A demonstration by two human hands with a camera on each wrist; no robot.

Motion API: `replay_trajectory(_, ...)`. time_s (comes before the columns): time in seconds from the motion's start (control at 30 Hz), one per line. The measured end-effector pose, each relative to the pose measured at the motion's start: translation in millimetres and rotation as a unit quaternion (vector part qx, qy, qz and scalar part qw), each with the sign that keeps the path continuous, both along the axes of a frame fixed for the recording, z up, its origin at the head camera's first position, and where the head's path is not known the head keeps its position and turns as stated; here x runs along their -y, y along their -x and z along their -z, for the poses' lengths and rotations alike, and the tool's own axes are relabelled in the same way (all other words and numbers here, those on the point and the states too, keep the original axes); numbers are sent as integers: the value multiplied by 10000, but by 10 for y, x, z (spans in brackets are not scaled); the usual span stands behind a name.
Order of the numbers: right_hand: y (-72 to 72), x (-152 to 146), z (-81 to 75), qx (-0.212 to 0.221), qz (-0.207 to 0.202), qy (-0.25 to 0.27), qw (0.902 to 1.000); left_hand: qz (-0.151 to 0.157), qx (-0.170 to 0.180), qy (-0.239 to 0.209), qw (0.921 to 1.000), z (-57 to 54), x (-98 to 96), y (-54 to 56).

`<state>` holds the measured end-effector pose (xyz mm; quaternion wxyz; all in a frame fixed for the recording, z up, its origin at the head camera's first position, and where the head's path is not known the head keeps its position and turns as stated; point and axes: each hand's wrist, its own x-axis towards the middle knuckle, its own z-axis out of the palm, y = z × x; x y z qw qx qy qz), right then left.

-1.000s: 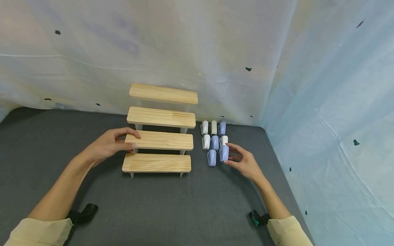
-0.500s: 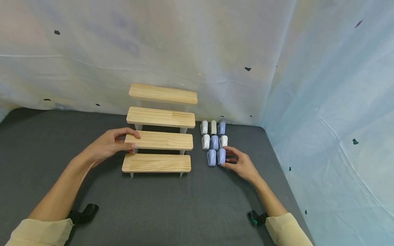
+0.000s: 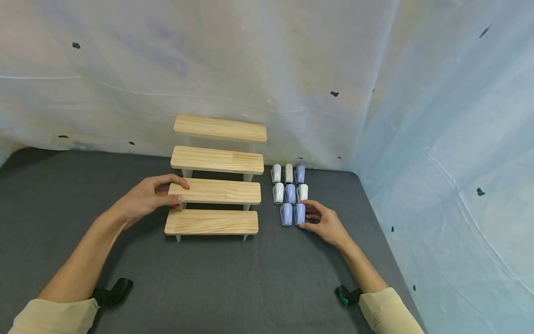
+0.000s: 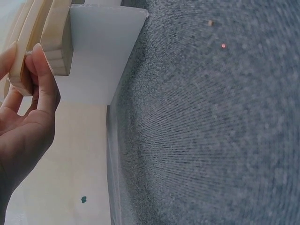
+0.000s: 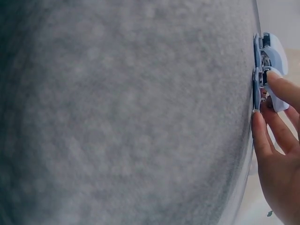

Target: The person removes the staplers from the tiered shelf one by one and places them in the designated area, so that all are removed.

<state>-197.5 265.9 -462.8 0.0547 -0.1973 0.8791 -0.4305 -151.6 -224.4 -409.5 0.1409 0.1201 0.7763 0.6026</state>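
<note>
My left hand [image 3: 148, 197] grips the left end of a pale wooden step on a tiered display stand [image 3: 214, 190]. In the left wrist view, thumb and fingers pinch that step [image 4: 23, 70] from both sides. My right hand [image 3: 327, 225] holds a light blue mini stapler [image 3: 299, 214] by its right side, down at the mat in the front row. Another light blue stapler [image 3: 286, 215] stands right beside it on the left. In the right wrist view, the thumb is on the held stapler's [image 5: 277, 98] upper part and the fingertips are near its base.
Behind the front pair are two rows of mini staplers: white [image 3: 278, 192], cream [image 3: 289, 173] and blue [image 3: 289, 193]. Dark grey fabric [image 3: 217, 283] covers the table. A pale curtain [image 3: 292, 69] hangs close behind the stand and along the right.
My right hand has brought the blue stapler slightly left and nearer, down into line with its front-row neighbour. The left hand has kept its grip on the step.
</note>
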Motion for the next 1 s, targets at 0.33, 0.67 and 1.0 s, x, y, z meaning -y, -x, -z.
replay_trajectory(0.33,3,60,25,-62,-59,-72,9999,-9,-94,51,9999,43,47,-20)
replay_trajectory(0.67,-11,43,-26,66,-150,-131,9998,-184,-141,330,9992,69,49,-71)
replay_trajectory(1.0,-35,10,-101,-221,-126,-282,9993,-367,-274,580,9973,100,167,-146)
